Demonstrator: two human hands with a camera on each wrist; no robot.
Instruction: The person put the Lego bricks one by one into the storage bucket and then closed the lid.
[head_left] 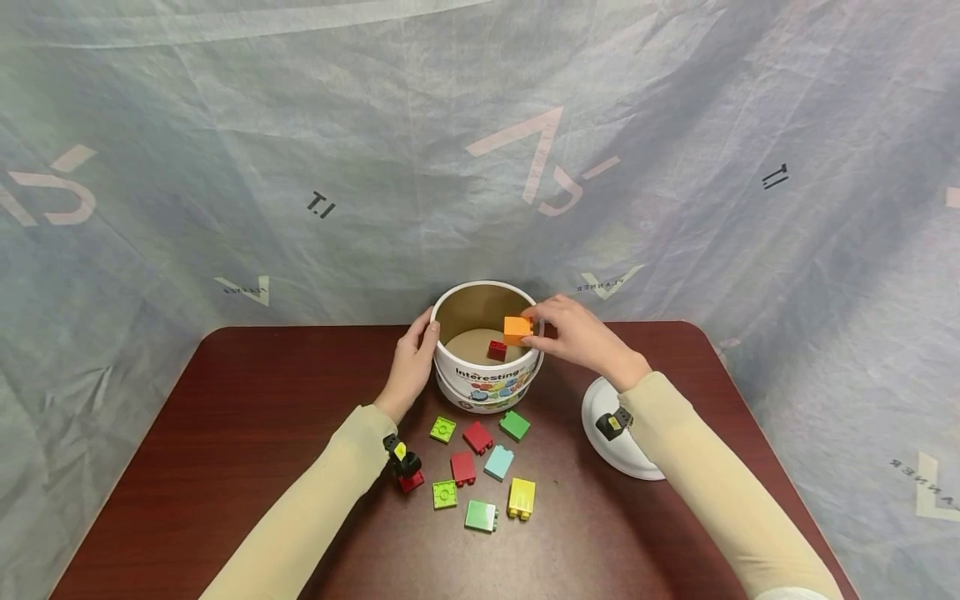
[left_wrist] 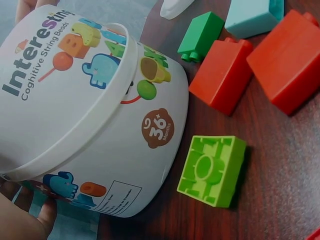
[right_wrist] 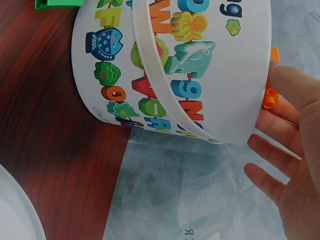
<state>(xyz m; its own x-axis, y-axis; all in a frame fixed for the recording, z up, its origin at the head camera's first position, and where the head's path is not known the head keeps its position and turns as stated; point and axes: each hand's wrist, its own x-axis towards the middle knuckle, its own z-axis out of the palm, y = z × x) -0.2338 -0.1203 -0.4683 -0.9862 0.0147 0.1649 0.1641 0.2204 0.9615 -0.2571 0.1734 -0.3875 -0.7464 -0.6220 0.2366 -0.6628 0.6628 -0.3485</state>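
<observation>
In the head view a white printed bucket (head_left: 487,387) stands upright near the table's back edge. My left hand (head_left: 411,360) holds its left side, fingers behind the wall and thumb near the rim. Between thumb and fingers my right hand (head_left: 581,335) pinches an orange toy brick (head_left: 517,330) over the bucket's right rim. Inside, a red brick (head_left: 497,350) lies on the bucket's floor. In the right wrist view, the orange brick (right_wrist: 271,90) is partly hidden by the bucket wall and my right hand (right_wrist: 295,135).
Before the bucket lie several loose bricks, among them a yellow brick (head_left: 522,497), a light-blue brick (head_left: 498,462) and a lime brick (left_wrist: 212,170). A white round lid (head_left: 611,442) rests at the right under my forearm. Behind the table hangs a grey cloth (head_left: 375,167).
</observation>
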